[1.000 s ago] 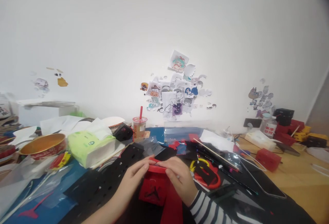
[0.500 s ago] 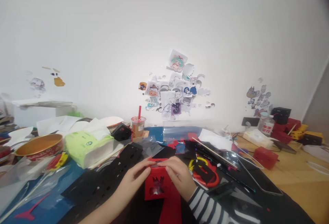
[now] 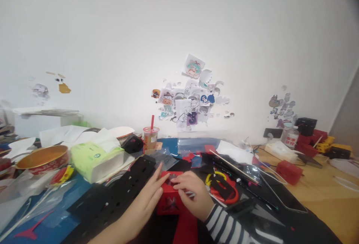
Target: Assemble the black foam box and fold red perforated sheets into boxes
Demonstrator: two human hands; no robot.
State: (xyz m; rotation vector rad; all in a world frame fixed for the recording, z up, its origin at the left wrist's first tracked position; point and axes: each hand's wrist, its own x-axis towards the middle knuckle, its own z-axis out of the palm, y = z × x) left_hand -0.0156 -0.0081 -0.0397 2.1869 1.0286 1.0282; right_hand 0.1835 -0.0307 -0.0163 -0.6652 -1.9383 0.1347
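Note:
A red box (image 3: 168, 203) with cut-out shapes stands at the bottom centre, its top tilted into view. My left hand (image 3: 147, 201) lies along the left side of the box, fingers extended and apart, the fingertips near its top edge. Over the right part of the top, my right hand (image 3: 193, 191) is bent, its fingertips touching the top by a round opening. Whether those fingers pinch anything is too small to tell. A flat red strip (image 3: 185, 227) runs from below the box toward me.
Black perforated sheets (image 3: 103, 203) and a green tissue pack (image 3: 97, 160) lie left. A lidded cup (image 3: 150, 138) stands behind. Red-handled scissors (image 3: 231, 195), yellow rings, sticks and a phone (image 3: 283, 191) are right. Another red box (image 3: 289, 172) sits farther right.
The red box has turned, showing a different cut-out on its front and more of its top. My left fingers have spread and moved off the top; my right fingers have curled.

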